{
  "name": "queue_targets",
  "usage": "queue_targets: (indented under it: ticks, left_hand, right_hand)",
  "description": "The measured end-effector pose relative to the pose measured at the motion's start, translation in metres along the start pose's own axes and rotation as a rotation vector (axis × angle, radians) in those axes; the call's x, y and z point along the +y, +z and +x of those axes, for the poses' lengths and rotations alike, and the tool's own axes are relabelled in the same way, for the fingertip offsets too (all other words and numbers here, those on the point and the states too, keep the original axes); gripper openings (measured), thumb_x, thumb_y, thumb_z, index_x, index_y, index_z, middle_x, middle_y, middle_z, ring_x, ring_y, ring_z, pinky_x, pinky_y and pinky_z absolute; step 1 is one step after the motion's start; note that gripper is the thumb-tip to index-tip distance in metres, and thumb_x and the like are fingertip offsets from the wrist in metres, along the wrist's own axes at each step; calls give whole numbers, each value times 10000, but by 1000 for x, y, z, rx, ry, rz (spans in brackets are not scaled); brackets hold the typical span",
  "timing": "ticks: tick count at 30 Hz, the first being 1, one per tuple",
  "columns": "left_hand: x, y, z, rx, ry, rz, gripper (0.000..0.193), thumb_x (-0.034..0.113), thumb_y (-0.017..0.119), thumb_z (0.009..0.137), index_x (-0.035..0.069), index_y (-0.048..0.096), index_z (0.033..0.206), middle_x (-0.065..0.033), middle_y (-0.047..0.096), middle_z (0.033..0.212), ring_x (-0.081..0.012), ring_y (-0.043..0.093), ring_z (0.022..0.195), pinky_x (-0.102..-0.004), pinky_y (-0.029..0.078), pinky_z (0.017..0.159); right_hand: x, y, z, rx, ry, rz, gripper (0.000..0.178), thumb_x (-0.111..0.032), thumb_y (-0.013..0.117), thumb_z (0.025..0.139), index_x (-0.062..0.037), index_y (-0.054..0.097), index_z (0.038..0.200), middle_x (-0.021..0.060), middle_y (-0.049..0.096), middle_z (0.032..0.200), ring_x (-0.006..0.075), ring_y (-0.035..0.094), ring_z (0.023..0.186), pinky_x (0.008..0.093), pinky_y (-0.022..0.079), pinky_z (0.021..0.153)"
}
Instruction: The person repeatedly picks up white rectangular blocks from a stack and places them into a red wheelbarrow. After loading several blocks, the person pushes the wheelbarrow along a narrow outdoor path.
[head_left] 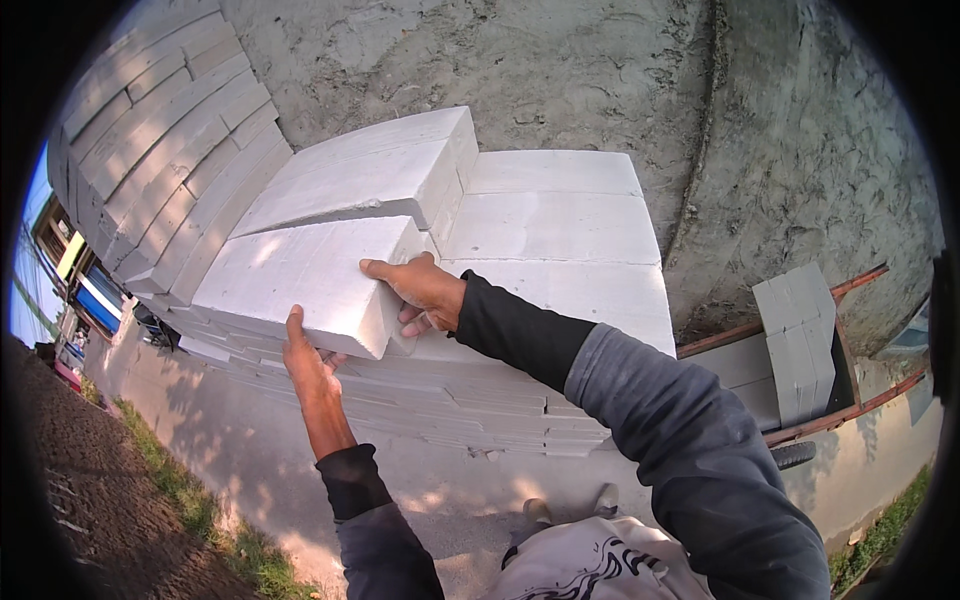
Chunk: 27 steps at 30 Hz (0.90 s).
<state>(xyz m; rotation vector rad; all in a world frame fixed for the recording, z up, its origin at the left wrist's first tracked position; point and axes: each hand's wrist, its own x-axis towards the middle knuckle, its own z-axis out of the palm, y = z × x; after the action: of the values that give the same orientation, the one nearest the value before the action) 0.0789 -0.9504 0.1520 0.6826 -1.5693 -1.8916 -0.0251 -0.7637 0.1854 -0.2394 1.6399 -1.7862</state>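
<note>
A white concrete block (pixel 300 275) lies on top of a stack of like blocks, its near edge toward me. My left hand (pixel 312 365) grips its near lower edge, thumb on top and fingers partly hidden underneath. At the block's right end, my right hand (pixel 425 290) holds on with the thumb on the top edge and the fingers curled down the end face. Just behind sits a second block (pixel 370 165), with a dark gap between the two. Flat blocks (pixel 555 225) form the top layer to the right.
A taller block stack (pixel 165 130) rises at the left, and a rough grey wall (pixel 580 70) stands behind. At the right, a rusty-framed cart (pixel 845 410) carries more blocks (pixel 800 340). Pavement (pixel 440 500) runs along the near side, with grass (pixel 180 490) and a tree trunk (pixel 110 500) at lower left.
</note>
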Motion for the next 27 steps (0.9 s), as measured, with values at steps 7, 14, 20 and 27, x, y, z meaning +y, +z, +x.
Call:
queue_targets:
  ticks: [7, 14, 20, 27]
  left_hand:
    - [8, 5, -36, 93, 12, 68, 878, 607, 650, 900, -81, 452, 1409, -199, 622, 1194, -265, 669, 970, -368, 538, 674]
    - [-18, 37, -134, 103, 82, 67, 979, 667, 587, 932, -106, 317, 1468, -196, 586, 1092, -227, 667, 869, -314, 564, 592]
    - [-51, -49, -108, -67, -98, -81, 1061, 733, 473, 996, -93, 145, 1574, -286, 492, 1294, -333, 679, 1018, -391, 628, 738]
    - [-3, -113, 1, -127, -134, -580, 1386, 827, 648, 824, -90, -23, 1618, -286, 1, 1698, -449, 77, 1578, -573, 177, 1262]
  right_hand:
    - [5, 1, -31, 57, -36, 38, 1228, -528, 737, 871, 87, -85, 1545, 311, 414, 1466, 416, 520, 1319, 605, 527, 929]
    - [18, -48, -120, -43, -119, 39, 986, -424, 696, 948, 182, 92, 1439, 377, 430, 1276, 420, 689, 1084, 355, 678, 585]
    - [26, -115, -207, 91, -122, 38, 1086, -458, 700, 933, 125, 26, 1554, 350, 395, 1406, 417, 654, 1154, 427, 667, 663]
    - [58, -160, -277, 276, -150, 112, 1105, -436, 713, 926, 113, 32, 1601, 337, 370, 1517, 422, 413, 1431, 487, 452, 1116]
